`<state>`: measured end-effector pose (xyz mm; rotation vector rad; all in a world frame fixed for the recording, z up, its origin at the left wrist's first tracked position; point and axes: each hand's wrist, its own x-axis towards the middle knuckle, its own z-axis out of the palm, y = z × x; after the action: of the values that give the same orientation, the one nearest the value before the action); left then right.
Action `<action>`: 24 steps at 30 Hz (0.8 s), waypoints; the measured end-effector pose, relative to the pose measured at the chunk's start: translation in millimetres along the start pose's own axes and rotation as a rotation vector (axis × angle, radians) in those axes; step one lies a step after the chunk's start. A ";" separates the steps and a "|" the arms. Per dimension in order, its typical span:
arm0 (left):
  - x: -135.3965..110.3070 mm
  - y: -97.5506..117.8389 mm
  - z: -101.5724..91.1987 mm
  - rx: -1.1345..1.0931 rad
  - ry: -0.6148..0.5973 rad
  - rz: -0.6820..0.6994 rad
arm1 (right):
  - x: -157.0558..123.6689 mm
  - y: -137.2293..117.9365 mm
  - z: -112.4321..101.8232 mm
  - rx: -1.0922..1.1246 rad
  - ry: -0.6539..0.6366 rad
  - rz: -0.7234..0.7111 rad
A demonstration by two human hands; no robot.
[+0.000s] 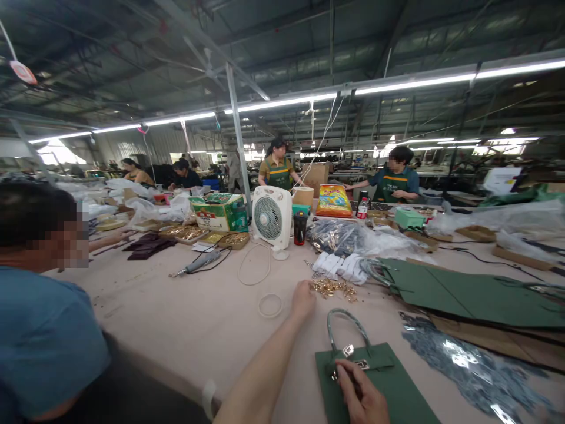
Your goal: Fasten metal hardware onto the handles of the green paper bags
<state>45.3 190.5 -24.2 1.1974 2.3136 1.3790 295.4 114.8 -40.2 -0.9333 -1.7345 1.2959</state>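
Observation:
A green handbag with a rounded handle lies at the front of the table. My right hand rests over it, thumb and fingers closed at the silver metal clasp by the strap; what exactly they pinch is partly hidden. Farther forward, my left hand touches the edge of a small pile of gold-coloured metal fittings. Its fingers are curled together, and anything in them is too small or hidden to make out. White wrapped bundles lie just behind the pile.
A ring of tape, a grey corded tool and a white fan stand or lie left of my hands. To the right are green bag panels and glossy plastic-covered pieces. A co-worker sits close at left.

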 end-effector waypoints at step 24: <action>-65.6 -14.6 -15.6 -0.582 0.110 -0.127 | -6.3 -8.1 -6.3 0.042 0.047 0.075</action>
<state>72.2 129.5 -42.2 0.7962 1.8015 1.9176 302.9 110.1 -32.1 -1.0050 -1.6446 1.3426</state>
